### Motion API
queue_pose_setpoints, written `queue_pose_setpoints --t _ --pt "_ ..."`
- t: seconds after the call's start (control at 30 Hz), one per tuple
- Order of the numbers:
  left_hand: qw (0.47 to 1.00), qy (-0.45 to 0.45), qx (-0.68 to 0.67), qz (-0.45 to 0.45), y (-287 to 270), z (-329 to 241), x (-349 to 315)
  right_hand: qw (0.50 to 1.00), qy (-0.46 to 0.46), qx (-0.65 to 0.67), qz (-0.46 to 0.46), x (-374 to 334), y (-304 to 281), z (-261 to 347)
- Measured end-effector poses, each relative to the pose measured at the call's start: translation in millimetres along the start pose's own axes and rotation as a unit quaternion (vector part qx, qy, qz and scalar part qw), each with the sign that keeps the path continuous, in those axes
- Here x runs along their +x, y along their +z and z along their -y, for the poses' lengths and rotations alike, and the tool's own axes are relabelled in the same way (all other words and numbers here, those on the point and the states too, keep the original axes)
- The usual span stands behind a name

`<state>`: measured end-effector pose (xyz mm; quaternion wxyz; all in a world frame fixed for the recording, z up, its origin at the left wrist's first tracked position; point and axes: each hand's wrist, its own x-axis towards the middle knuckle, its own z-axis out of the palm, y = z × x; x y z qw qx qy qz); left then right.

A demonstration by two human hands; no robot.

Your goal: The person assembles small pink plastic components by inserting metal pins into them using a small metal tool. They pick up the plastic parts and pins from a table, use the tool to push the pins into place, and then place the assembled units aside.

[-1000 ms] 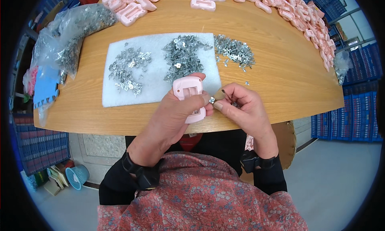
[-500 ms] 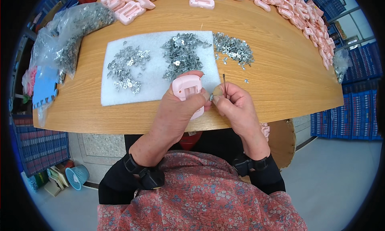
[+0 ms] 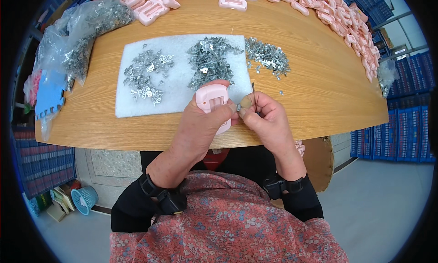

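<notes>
My left hand [image 3: 194, 121] is closed round a pale pink plastic housing [image 3: 206, 95] with a recessed slot, held tilted above the table's near edge. Close beside it, my right hand [image 3: 268, 119] pinches a small shiny metal piece [image 3: 238, 107] between thumb and forefinger. The tip of my left thumb reaches that same piece. A thin dark metal rod-like tool [image 3: 253, 92] stands up from the curled fingers of my right hand; its lower end is hidden. Beyond my hands, piles of small metal contact plates [image 3: 211, 62] lie on a white foam sheet [image 3: 178, 92].
More metal plates [image 3: 269, 57] lie on the wooden table [image 3: 319, 94], right of the foam. Pink housings [image 3: 337, 21] are heaped along the far right edge, with others [image 3: 150, 11] at the far left. A clear bag of metal parts [image 3: 84, 44] and a blue foam mat [image 3: 49, 93] sit left.
The view has shifted slightly. Both hands keep almost the same pose, with the housing, the metal piece and the thin tool still held.
</notes>
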<state>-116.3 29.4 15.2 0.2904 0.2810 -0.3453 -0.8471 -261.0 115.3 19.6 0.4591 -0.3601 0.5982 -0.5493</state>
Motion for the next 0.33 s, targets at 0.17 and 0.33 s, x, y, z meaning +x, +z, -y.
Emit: queue_pose_setpoints --t 0.17,0.33 --pt "0.996 -0.081 0.009 0.043 -6 -8 -5 0.999 -0.021 -0.043 -0.018 -2 -7 13" --pt "0.968 -0.181 -0.129 0.118 -16 -9 -4 0.992 -0.032 -0.122 0.004 -5 1 30"
